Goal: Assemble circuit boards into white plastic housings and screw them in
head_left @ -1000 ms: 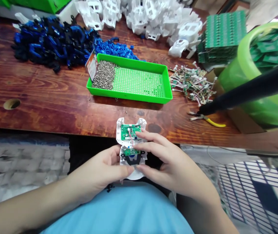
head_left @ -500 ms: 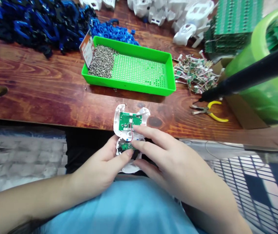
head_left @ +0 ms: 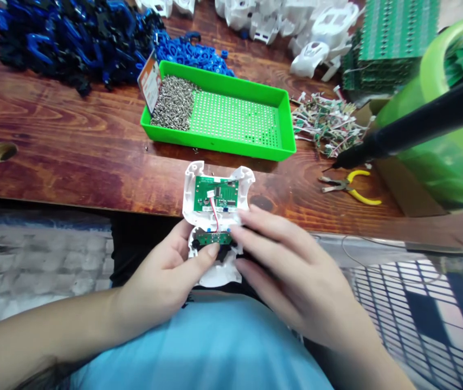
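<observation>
Two halves of a white game controller lie opened out in front of me. The far half rests at the table's edge with a green circuit board inside it. A red and white wire with a white plug joins it to the smaller board in the near half. My left hand grips the near half from the left, its thumb pressed on the smaller board. My right hand has its fingers stretched out and apart along the right edge of both halves; whether they touch is unclear.
Beyond stands a green tray part-filled with screws. Blue and black parts lie left, white shells behind. At right are wired parts, yellow-handled pliers, a black screwdriver-like tool and a green bin.
The far controller half has shifted slightly away from me and shows more of its board. My right hand has drawn back to the right, uncovering the wire and the boards.
</observation>
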`<act>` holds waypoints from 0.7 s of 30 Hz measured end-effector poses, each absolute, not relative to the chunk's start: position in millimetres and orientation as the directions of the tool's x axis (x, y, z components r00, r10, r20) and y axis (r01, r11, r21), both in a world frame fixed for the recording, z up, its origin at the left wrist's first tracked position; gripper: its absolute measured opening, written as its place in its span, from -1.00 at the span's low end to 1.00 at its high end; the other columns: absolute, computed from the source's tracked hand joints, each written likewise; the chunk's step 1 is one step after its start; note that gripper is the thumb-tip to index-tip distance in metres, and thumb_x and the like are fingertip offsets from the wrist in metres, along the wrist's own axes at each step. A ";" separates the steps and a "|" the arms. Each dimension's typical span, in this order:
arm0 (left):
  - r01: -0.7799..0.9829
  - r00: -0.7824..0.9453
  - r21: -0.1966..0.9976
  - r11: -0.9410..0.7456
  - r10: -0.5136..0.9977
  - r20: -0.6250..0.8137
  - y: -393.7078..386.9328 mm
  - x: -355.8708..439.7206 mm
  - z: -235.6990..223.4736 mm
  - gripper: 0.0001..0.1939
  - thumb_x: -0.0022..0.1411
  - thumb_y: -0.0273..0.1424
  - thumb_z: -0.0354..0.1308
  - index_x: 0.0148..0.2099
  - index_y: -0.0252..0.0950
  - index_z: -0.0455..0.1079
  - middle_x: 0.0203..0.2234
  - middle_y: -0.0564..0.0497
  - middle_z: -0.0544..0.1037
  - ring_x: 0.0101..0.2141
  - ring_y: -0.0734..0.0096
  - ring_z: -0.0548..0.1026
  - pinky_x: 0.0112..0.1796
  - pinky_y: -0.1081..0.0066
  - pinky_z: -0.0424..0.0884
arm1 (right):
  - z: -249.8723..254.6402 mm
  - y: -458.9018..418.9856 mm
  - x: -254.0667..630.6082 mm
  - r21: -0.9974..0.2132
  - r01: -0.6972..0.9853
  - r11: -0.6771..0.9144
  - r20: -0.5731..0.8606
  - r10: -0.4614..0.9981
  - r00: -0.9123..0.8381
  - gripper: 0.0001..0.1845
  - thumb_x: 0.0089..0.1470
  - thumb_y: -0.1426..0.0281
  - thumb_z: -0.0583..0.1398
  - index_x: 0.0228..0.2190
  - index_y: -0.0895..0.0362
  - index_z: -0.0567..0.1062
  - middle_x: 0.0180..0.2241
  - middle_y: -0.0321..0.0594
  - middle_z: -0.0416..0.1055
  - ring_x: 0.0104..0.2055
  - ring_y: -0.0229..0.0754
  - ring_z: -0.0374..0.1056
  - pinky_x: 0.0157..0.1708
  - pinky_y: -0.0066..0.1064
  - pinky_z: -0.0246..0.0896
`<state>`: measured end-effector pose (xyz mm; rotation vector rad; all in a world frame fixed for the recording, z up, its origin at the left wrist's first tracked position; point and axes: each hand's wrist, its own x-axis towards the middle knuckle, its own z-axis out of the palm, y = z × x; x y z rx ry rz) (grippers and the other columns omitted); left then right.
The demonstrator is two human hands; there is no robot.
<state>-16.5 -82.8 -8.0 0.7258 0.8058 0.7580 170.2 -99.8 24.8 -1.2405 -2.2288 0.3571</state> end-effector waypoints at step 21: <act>-0.048 0.424 0.985 0.166 0.896 -0.131 -92.5 -26.1 -17.8 -0.66 0.32 -0.41 0.09 0.13 -0.10 0.34 0.03 0.12 0.53 0.05 0.28 0.46 0.11 0.37 0.37 | 3.8 -109.4 140.4 -0.995 0.102 -0.014 -0.020 0.999 -0.050 -0.91 0.06 0.52 0.19 -0.36 0.10 0.44 -0.38 -0.33 0.42 -0.32 -0.31 0.39 -0.22 -0.51 0.33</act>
